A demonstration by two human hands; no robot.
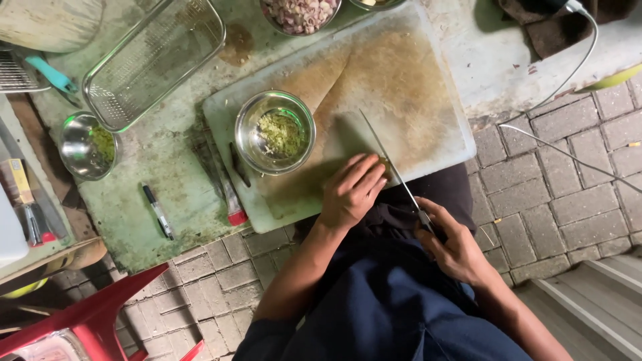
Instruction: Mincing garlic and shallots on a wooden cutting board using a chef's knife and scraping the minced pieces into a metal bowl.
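Note:
My left hand rests palm down on the stained white cutting board, fingers bent over something small that it hides near the board's front edge. My right hand grips the handle of a long knife, whose thin blade lies edge-down on the board right beside my left fingertips. A steel bowl with chopped pale green bits stands on the board just left of my left hand.
A second steel bowl with green bits, a wire basket, a black pen and a red-ended tool lie on the green surface. A bowl of pinkish chopped pieces sits at the top. A red stool stands lower left on the paving.

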